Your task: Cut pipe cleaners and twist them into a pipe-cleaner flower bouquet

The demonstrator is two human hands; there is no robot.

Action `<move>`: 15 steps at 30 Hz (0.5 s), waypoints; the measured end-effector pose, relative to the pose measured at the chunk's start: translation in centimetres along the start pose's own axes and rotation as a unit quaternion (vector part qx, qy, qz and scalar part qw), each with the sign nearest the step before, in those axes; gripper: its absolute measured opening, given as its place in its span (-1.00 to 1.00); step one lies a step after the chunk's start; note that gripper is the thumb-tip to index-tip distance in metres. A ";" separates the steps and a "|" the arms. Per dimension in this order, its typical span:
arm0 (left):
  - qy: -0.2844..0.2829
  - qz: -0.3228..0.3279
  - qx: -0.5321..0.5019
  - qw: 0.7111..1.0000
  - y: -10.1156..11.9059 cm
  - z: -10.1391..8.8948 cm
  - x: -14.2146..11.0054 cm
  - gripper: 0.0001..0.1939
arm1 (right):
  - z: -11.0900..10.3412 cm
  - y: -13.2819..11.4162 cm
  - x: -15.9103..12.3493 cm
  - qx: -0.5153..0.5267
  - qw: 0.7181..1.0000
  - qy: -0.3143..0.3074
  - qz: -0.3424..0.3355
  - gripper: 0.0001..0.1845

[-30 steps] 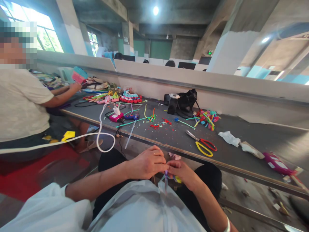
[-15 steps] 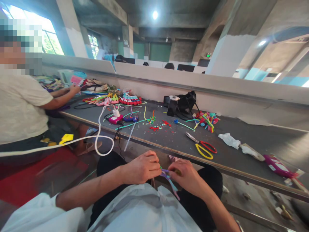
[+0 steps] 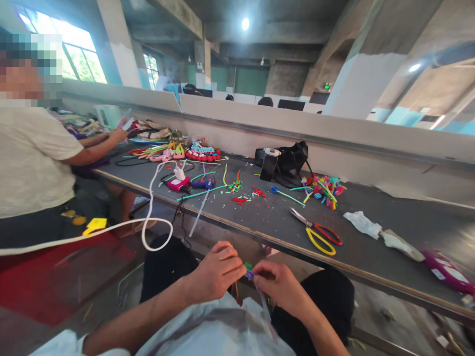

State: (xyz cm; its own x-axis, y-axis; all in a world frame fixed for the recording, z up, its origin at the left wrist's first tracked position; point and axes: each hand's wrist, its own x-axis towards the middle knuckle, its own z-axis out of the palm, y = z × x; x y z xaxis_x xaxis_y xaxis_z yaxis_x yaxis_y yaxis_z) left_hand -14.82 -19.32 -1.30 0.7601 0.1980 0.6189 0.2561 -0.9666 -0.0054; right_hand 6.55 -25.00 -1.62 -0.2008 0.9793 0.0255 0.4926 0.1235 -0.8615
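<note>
Over my lap, my left hand (image 3: 217, 272) is closed, its fingertips pinching one end of a small purple pipe cleaner piece (image 3: 250, 274). From the other side, my right hand (image 3: 280, 286) pinches the same piece between thumb and fingers. A bit of green (image 3: 248, 266) shows just above the purple part. Below my right fingers hangs a thin pale lilac strand (image 3: 265, 309) that reaches down toward my shirt. My fingers hide part of the piece.
On the dark table (image 3: 260, 217) lie scissors (image 3: 315, 235), colourful pipe cleaner flowers (image 3: 326, 190), red scraps (image 3: 239, 200), a glue gun (image 3: 202, 183), a magenta device (image 3: 178, 184) and a black bag (image 3: 295, 160). A white cable (image 3: 150, 198) loops over the edge. A co-worker (image 3: 35, 153) sits left.
My hands came slightly apart, then closer again, with the purple piece stretched between them and its green part now showing. The co-worker's hands turned a pink and blue item.
</note>
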 end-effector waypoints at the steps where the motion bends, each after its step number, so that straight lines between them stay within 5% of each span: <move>1: -0.008 0.005 -0.001 1.000 0.0 0.1 -0.1 -0.80 | 0.1 0.4 0.1 0.008 1.000 0.004 0.001 -0.83; 11: 0.005 -0.007 -0.020 1.000 0.0 0.8 0.3 -0.83 | -3.6 2.3 2.9 -0.068 0.992 0.107 -0.028 -0.86; 15: 0.037 -0.069 -0.021 0.997 -0.4 1.4 0.3 -0.81 | -6.6 2.1 0.7 -0.060 0.977 0.202 -0.033 -0.84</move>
State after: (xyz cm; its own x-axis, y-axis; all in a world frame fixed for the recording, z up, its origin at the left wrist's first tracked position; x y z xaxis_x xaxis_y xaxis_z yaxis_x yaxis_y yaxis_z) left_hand -13.84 -18.67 -2.26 0.6723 0.3184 0.6683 0.3292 -0.9372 0.1153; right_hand 12.97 -23.00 -0.05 0.1041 0.9488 0.2982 0.5905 0.1823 -0.7862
